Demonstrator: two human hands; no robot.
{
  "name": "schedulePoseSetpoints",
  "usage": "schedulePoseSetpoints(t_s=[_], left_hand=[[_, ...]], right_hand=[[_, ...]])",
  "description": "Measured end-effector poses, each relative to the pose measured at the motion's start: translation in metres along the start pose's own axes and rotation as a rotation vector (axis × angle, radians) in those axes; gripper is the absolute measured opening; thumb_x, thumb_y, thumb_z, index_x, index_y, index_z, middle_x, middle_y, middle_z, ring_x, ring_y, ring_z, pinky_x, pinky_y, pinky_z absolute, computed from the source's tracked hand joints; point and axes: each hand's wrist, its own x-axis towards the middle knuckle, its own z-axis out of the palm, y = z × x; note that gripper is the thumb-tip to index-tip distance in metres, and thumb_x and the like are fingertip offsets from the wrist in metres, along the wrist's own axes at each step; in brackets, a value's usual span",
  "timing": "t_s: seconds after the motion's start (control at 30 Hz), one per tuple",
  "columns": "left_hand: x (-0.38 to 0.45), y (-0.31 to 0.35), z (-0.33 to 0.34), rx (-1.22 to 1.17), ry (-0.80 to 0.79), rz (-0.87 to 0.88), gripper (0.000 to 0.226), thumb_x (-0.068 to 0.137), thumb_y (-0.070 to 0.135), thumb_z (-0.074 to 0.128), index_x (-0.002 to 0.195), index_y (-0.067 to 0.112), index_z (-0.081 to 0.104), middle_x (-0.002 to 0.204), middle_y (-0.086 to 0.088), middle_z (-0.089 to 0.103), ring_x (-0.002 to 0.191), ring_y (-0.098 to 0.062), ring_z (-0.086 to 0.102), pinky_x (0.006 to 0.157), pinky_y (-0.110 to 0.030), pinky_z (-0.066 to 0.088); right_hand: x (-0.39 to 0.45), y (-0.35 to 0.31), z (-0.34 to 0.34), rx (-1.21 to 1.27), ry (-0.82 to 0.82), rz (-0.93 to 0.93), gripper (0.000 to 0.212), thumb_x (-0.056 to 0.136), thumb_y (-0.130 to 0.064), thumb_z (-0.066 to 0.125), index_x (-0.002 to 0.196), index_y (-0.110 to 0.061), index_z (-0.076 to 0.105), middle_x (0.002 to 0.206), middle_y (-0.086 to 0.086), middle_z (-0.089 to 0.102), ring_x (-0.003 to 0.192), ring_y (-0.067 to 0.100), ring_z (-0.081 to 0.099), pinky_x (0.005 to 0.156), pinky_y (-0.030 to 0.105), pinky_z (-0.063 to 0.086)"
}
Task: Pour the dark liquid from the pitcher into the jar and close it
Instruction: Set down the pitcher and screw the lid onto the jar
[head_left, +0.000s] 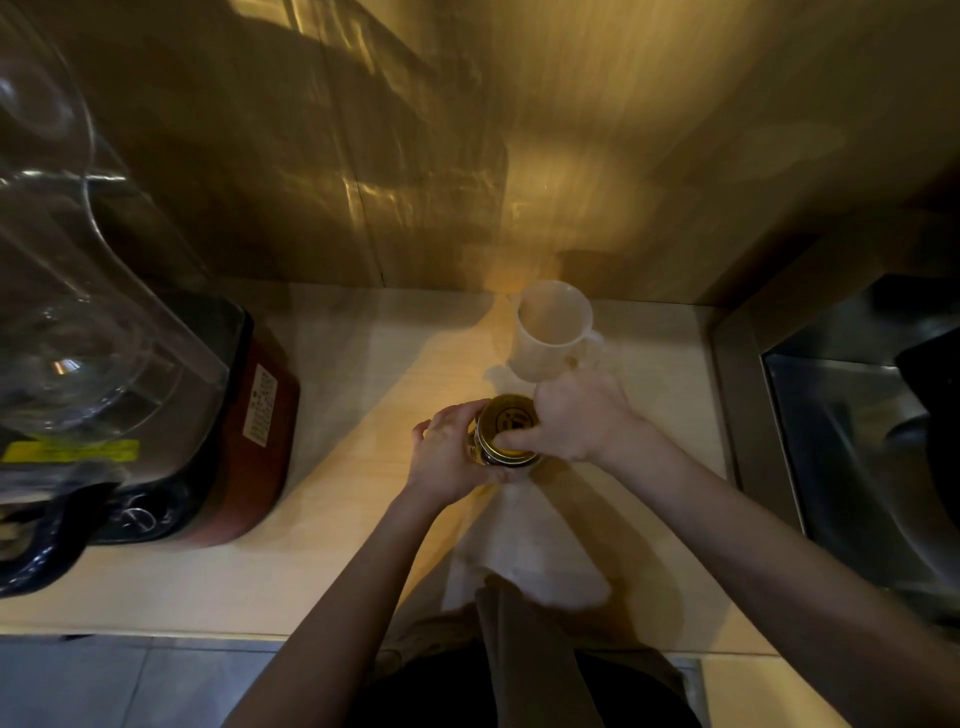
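A glass jar (480, 457) stands on the pale countertop (363, 499) in the middle of the view. A gold metal lid (506, 423) sits on top of it. My left hand (448, 453) is wrapped around the jar's left side. My right hand (576, 418) grips the lid from the right, with fingers over its rim. The jar's contents are hidden by my hands and the lid. Just behind the jar stands a white plastic pitcher (550, 332), upright, handle to the right, and it looks empty inside.
A large blender (130, 364) with a clear cover and a red-and-black base fills the left side of the counter. A steel sink (857, 457) lies at the right. A light cloth (514, 566) lies on the counter near the front edge. A brown wall runs behind.
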Motion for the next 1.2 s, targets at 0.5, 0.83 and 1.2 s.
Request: schedulePoseSetpoints(t_s=[0.5,0.83,1.2], left_hand=[[-0.001,-0.002,0.002,0.008,0.032,0.021,0.091,0.054,0.054,0.076,0.132,0.025,0.039,0.134,-0.002,0.052,0.129,-0.022,0.041,0.107,-0.045,0.023],[-0.002,-0.003,-0.001,0.073,-0.002,0.048,0.102,0.043,0.077,0.049,0.133,0.031,0.037,0.133,0.000,0.053,0.130,-0.020,0.038,0.110,-0.047,0.017],[0.014,0.004,-0.008,0.047,0.007,0.041,0.088,0.054,0.053,0.077,0.130,0.027,0.043,0.132,-0.001,0.054,0.130,-0.020,0.037,0.109,-0.045,0.017]], right_hand=[[0.015,0.009,0.022,0.048,0.020,-0.258,0.084,0.071,-0.046,0.075,0.140,-0.021,0.035,0.122,0.010,0.049,0.109,0.030,0.054,0.090,0.039,0.047],[0.010,0.012,0.037,0.283,0.049,-0.233,0.083,0.068,-0.041,0.079,0.134,-0.011,0.039,0.117,0.011,0.044,0.107,0.030,0.052,0.085,0.044,0.051],[0.016,0.016,0.034,0.424,0.077,-0.178,0.083,0.069,-0.034,0.081,0.135,-0.006,0.039,0.117,0.011,0.045,0.108,0.027,0.049,0.089,0.038,0.047]])
